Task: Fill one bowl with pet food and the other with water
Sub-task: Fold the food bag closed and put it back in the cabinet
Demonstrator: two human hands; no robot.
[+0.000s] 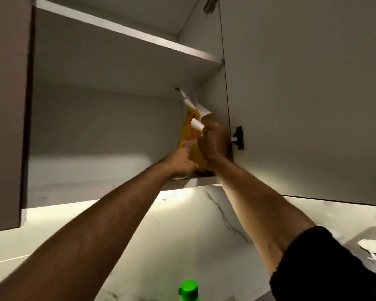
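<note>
Yellow food bag (192,135) upright in open cabinet (104,118), long axis vertical, rolled top up. Right hand (213,137) clenched round top; left hand (179,162) pinching lower edge.

Bare forearms; black sleeve (326,268) pushed up on the right.

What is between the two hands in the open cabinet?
In the head view, the yellow bag stands between the left hand and the right hand; both hands touch it, nothing else lies there.
</note>
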